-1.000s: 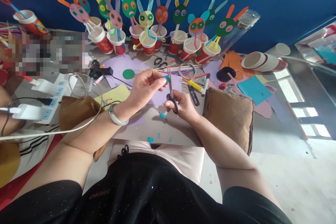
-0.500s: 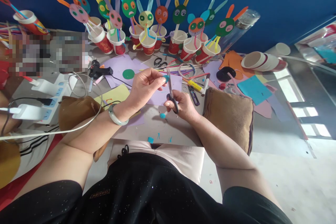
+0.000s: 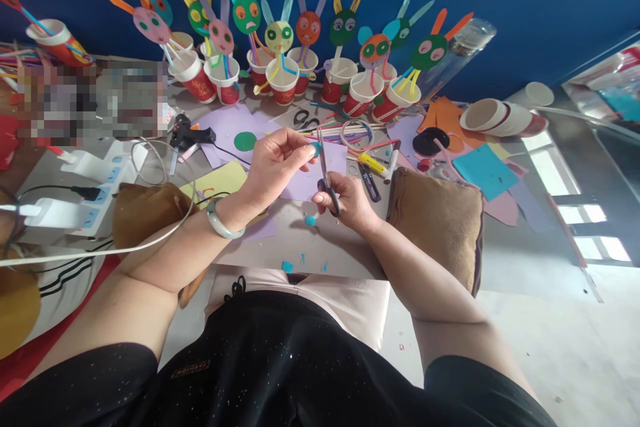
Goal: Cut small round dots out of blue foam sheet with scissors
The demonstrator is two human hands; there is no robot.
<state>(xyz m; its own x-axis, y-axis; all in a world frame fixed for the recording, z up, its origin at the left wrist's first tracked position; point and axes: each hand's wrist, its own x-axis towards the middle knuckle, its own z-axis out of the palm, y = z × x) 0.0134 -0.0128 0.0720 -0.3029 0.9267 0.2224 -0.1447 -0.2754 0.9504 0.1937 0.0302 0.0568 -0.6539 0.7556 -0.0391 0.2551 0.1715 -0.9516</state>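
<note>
My left hand (image 3: 280,163) pinches a small blue paper piece (image 3: 316,148) between thumb and fingertips. Closed around the black handles of a pair of scissors (image 3: 324,163), my right hand (image 3: 350,201) holds them with the blades pointing away from me, beside the blue piece. Below my hands a small blue round (image 3: 310,221) lies on the grey table (image 3: 260,253). Nearer the front edge are a blue square scrap (image 3: 287,267) and thin blue slivers (image 3: 302,259). Purple paper (image 3: 300,188) lies under my hands, with a green circle (image 3: 245,141) further left.
Red-and-white cups (image 3: 283,83) with paper animal heads line the back. A glue gun (image 3: 187,137) and a power strip (image 3: 107,180) with cables are at left. At right are a brown cushion (image 3: 435,220), a yellow tube (image 3: 373,164), blue paper (image 3: 485,171) and stacked cups (image 3: 493,117).
The blue piece in my left fingers has tilted slightly. Both hands and the scissors are in nearly the same place.
</note>
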